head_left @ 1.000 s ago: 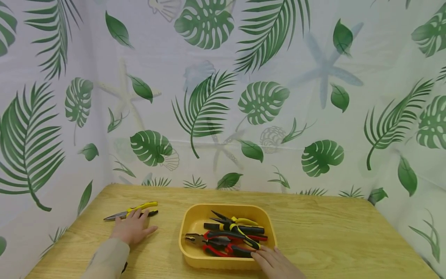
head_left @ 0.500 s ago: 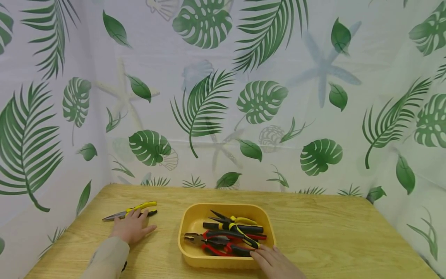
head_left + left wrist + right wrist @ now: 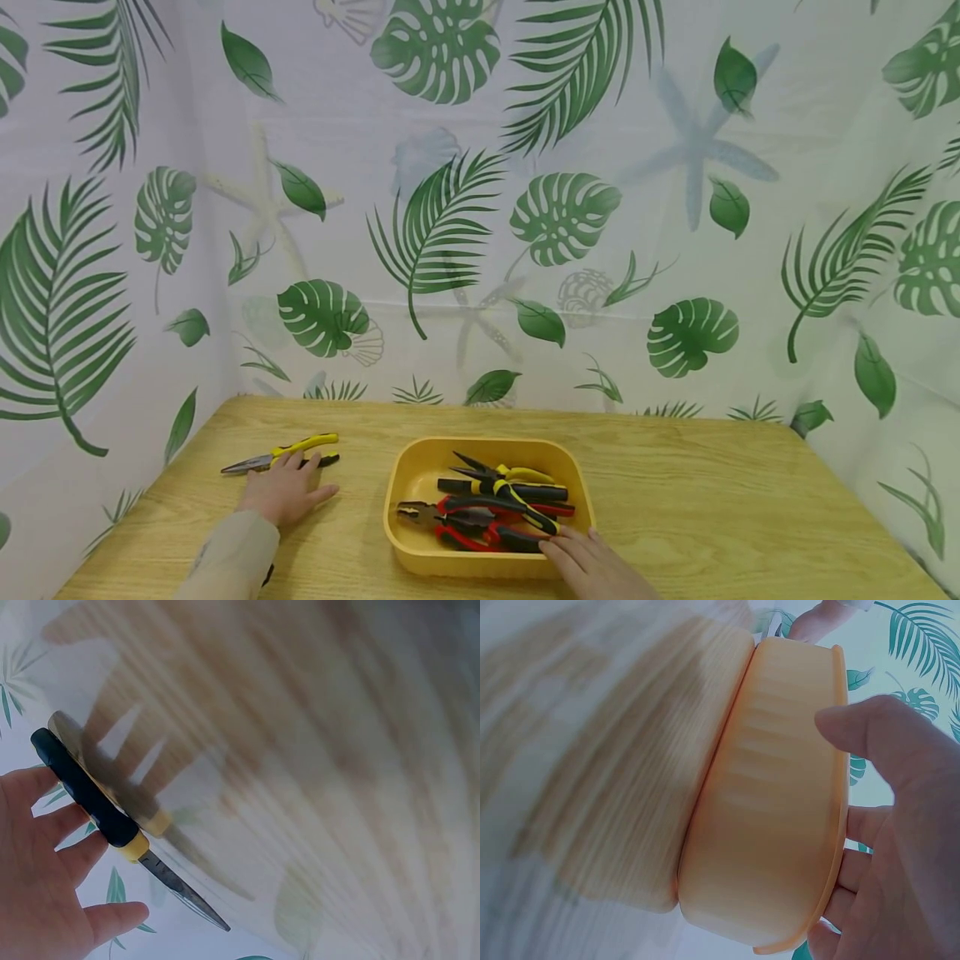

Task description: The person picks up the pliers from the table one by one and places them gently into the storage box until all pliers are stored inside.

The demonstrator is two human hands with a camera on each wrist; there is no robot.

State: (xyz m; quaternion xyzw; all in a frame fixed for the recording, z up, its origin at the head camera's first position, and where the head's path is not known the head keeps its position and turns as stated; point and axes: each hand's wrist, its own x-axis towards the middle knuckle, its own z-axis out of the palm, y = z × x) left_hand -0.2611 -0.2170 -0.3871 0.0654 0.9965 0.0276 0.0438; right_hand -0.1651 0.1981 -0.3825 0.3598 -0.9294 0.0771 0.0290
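My left hand (image 3: 281, 492) lies with spread, straight fingers over the needle-nose pliers (image 3: 307, 443) at the table's left. In the left wrist view its fingertips meet the black handle (image 3: 82, 787), while the thumb stands apart below. A yellow plastic bin (image 3: 450, 567) stands at the front middle. At its near right corner, my right hand (image 3: 592, 567) holds the rim. The right wrist view has the thumb (image 3: 862, 724) over the outer wall (image 3: 765, 787) and the fingers (image 3: 851, 866) across the rim, their tips partly hidden. Red-and-black combination pliers (image 3: 422, 514) lie in the bin.
Also in the bin are yellow-and-black needle-nose pliers (image 3: 528, 476), a black bar-shaped tool with yellow bands (image 3: 457, 486) and more red-and-black handles (image 3: 517, 541). The wooden table (image 3: 712, 500) meets a leaf-patterned cloth (image 3: 600, 358) along its back edge.
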